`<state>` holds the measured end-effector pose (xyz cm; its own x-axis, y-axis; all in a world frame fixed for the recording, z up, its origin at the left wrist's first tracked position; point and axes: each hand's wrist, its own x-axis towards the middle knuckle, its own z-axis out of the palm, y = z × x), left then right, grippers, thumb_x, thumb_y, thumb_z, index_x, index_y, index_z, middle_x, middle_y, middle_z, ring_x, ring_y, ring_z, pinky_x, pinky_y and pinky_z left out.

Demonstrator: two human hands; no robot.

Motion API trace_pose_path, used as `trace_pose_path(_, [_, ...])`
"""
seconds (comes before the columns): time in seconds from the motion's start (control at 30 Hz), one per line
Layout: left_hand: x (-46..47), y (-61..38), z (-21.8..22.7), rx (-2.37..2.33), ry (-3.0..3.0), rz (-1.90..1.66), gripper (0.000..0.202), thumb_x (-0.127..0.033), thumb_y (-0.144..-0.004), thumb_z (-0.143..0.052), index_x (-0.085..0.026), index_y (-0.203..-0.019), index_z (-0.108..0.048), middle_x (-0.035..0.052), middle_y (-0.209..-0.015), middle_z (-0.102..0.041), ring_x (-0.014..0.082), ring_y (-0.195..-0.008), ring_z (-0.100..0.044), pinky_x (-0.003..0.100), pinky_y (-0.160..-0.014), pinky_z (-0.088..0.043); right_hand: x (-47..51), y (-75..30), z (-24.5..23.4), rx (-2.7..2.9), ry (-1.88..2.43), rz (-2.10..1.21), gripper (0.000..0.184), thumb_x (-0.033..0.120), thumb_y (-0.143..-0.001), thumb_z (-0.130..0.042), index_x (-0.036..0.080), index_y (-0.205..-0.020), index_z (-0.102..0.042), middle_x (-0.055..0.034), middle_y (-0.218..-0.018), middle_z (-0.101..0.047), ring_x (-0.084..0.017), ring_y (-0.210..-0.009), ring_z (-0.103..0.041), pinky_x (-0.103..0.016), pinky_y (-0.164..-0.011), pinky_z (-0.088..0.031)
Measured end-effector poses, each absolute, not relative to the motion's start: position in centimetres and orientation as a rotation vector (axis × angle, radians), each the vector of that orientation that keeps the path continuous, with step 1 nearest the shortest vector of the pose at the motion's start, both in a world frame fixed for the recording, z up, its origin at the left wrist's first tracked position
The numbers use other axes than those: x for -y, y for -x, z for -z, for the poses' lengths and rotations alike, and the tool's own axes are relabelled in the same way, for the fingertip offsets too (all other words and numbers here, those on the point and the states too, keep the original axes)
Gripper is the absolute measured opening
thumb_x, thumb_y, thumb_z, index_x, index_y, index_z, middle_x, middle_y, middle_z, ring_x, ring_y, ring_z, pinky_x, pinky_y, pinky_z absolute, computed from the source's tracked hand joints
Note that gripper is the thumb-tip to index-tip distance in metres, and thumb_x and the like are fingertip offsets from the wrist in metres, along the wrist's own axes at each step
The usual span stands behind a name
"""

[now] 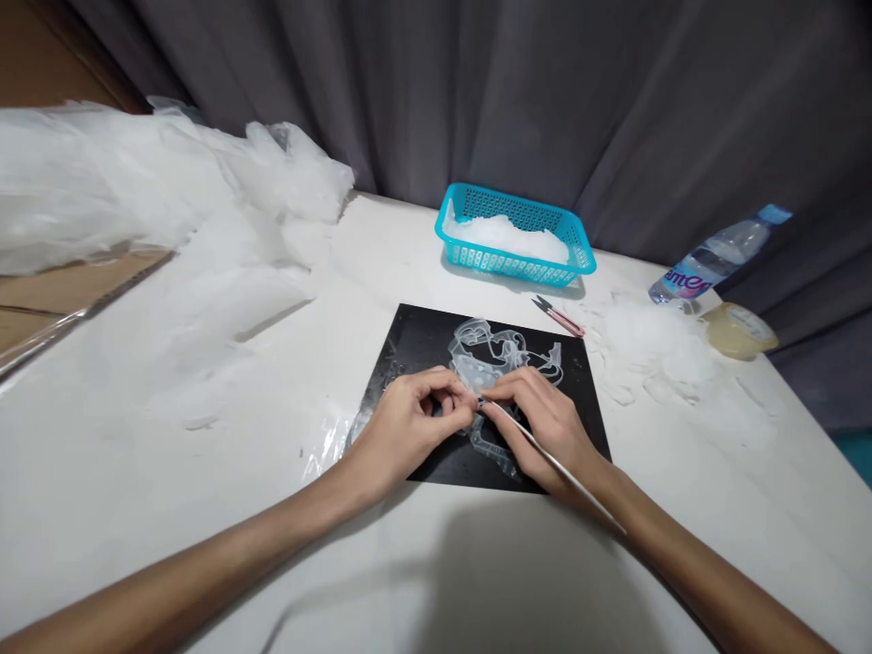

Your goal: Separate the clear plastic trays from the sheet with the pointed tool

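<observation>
My left hand (426, 409) is closed in a pinch at the near edge of a translucent plastic piece (477, 371); its fingertips partly hide the spot. My right hand (545, 422) is closed round a thin pale stick-like tool (559, 468). The tool's tip meets my left fingertips, and its long end slants back over my right wrist. More looped, clear plastic strips (508, 345) lie just beyond my hands, on a black square mat (442, 463). Close to my right palm, another clear strip (490, 450) rests on the mat.
A blue basket (518, 268) with white flaky material stands behind the mat. Pink-handled thread snips (559, 315) lie at the mat's far right. Further right are clear scraps (660, 341), a water bottle (715, 259) and a yellowish tape roll (739, 330). Clear plastic bags (224, 218) heap at left.
</observation>
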<state>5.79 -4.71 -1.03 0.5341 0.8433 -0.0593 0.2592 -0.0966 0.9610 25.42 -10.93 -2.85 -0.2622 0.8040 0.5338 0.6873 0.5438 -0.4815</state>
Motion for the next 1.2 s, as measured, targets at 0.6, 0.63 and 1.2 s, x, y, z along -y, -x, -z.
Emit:
trace_pose_path(0.6, [3.7, -4.5, 0.0, -1.066, -1.684, -0.477, 0.022, -0.034, -0.072, -0.057, -0.019, -0.058, -0.052, -0.0042, -0.059, -0.046, 0.0120, -0.058, -0.039, 0.026, -0.056, -0.029, 7.6, -31.3, 1.5, 1.199, 1.526, -0.411, 0.029, 0.046, -0.098, -0.062, 0.020, -0.085, -0.066, -0.0004, -0.077, -0.066, -0.020, -0.080, -0.064, -0.035, -0.084, -0.050])
trace_pose_path(0.63, [3.6, -4.4, 0.1, -1.061, -1.692, -0.457, 0.021, -0.034, -0.073, -0.056, -0.019, -0.058, -0.053, -0.0039, -0.060, -0.047, 0.0124, -0.059, -0.040, 0.026, -0.057, -0.030, 7.7, -31.0, 1.4, 1.213, 1.513, -0.424, 0.029, 0.045, -0.098, -0.062, 0.021, -0.085, -0.066, -0.0002, -0.077, -0.066, -0.020, -0.081, -0.064, -0.034, -0.084, -0.049])
trace_pose_path(1.2, [2.7, -4.5, 0.3, -0.725, -2.054, -0.542, 0.021, -0.040, -0.099, -0.067, -0.021, -0.107, -0.070, 0.0007, -0.097, -0.072, 0.0172, -0.084, -0.065, 0.026, -0.077, -0.049, 11.5, -27.0, -0.8, 1.604, 1.219, -0.718, 0.025, 0.029, -0.102, -0.064, 0.028, -0.127, -0.067, -0.0005, -0.094, -0.066, -0.017, -0.085, -0.063, -0.032, -0.081, -0.053])
